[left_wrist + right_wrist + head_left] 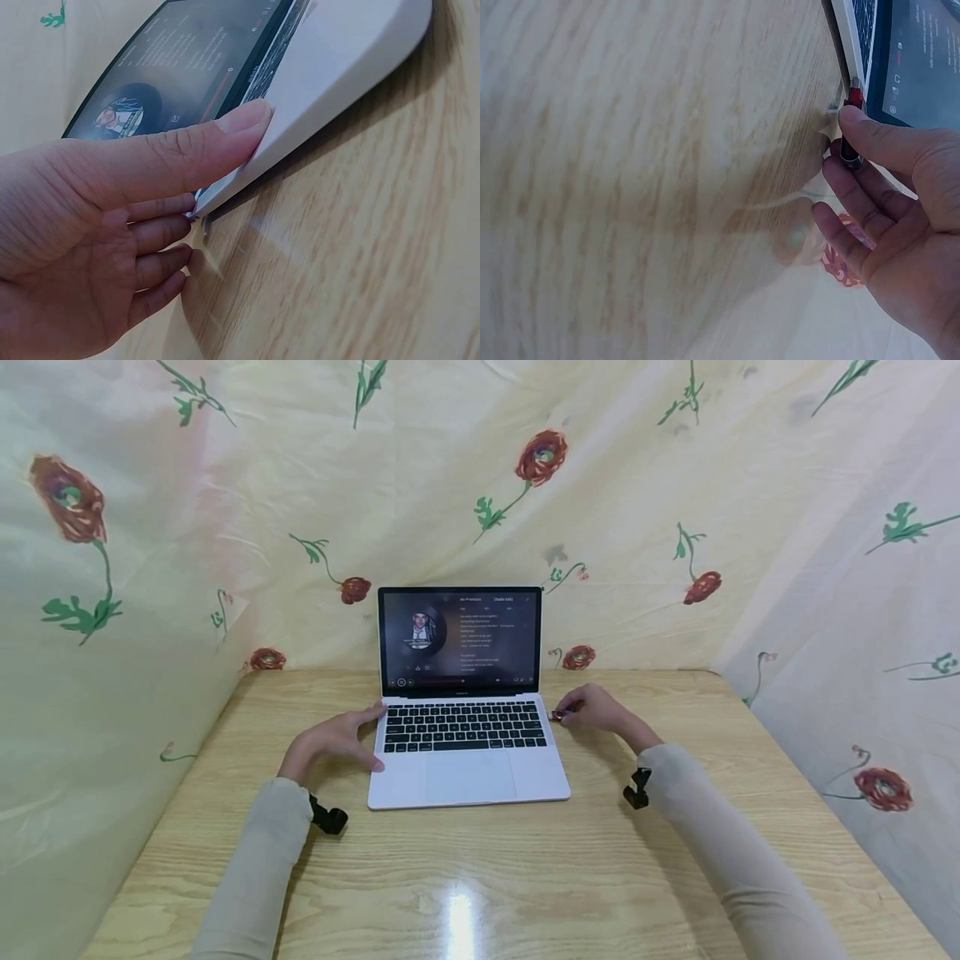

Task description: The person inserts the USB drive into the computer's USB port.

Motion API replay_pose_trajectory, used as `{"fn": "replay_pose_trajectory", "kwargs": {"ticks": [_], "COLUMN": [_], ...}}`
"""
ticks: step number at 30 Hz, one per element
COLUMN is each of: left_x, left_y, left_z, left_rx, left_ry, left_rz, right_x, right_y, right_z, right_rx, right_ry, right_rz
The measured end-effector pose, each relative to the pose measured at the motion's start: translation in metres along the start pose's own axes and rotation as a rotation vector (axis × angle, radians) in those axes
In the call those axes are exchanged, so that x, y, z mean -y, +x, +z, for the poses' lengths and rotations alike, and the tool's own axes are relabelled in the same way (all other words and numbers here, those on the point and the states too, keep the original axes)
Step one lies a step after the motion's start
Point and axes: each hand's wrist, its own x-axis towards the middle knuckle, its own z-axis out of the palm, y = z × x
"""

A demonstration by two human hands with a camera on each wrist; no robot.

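An unfolded silver laptop with black keys and a lit screen stands on the wooden table. On its left edge rests my left hand, thumb and fingers spread wide. The left wrist view shows that thumb lying over the rim, other fingers beside the edge. Beyond the right side of the keyboard, my right hand pinches a small red and black USB flash drive between thumb and fingers. Its metal end points at the laptop's right side edge; I cannot tell whether it is inside a port.
The wooden table reaches to a flower-printed cloth hung behind and at both sides. A music player with a round picture and lines of text fills the laptop screen. Black bands sit on both wrists.
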Motion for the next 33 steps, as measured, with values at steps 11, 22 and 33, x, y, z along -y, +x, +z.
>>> {"fn": "replay_pose_trajectory", "kwargs": {"ticks": [11,22,33], "left_x": [0.0026,0.0041,0.0041], "left_y": [0.0001,0.0022,0.0013], "left_z": [0.0010,0.0010,0.0011], "left_rx": [-0.004,-0.004,-0.004], "left_ry": [-0.006,0.004,-0.006], "left_rz": [-0.004,0.004,0.016], "right_x": [-0.0033,-0.0058,-0.0034], "right_y": [-0.0009,0.0009,0.0010], "right_z": [0.0010,0.0025,0.0044], "right_rx": [-0.008,-0.017,-0.034], "right_ry": [-0.006,0.032,0.013], "right_rz": [-0.036,-0.030,0.008]}}
